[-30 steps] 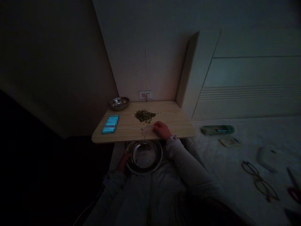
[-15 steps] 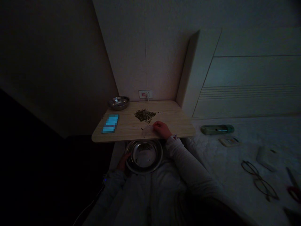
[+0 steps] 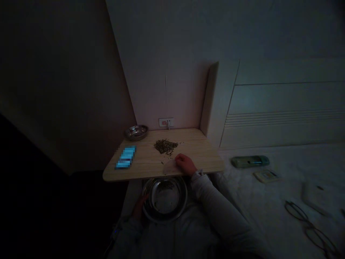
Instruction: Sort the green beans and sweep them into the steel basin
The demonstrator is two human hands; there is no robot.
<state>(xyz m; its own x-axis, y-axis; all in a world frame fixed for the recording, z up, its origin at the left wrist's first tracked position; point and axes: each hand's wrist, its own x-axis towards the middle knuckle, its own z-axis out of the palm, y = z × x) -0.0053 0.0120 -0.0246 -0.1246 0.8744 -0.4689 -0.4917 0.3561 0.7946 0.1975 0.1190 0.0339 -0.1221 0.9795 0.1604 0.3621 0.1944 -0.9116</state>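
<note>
In dim light, my right hand (image 3: 185, 164) rests closed on a small wooden table (image 3: 199, 158), its fingers holding a pale flat card (image 3: 169, 167) near the front edge. A pile of small dark grains (image 3: 165, 146) lies just beyond it. My left hand (image 3: 138, 208) grips the left rim of a steel bowl (image 3: 165, 198) held below the table's front edge. A few grains lie inside the bowl.
A second steel bowl (image 3: 136, 132) sits at the table's back left, and a lit phone (image 3: 125, 157) lies at its left. A wall socket (image 3: 166, 122) is behind. On the white bed to the right lie a green case (image 3: 249, 161), a small card, glasses (image 3: 309, 225).
The view has tilted upward, so everything sits lower in the frame. My right hand with the card has shifted slightly toward the table's front edge; the left hand still holds the bowl.
</note>
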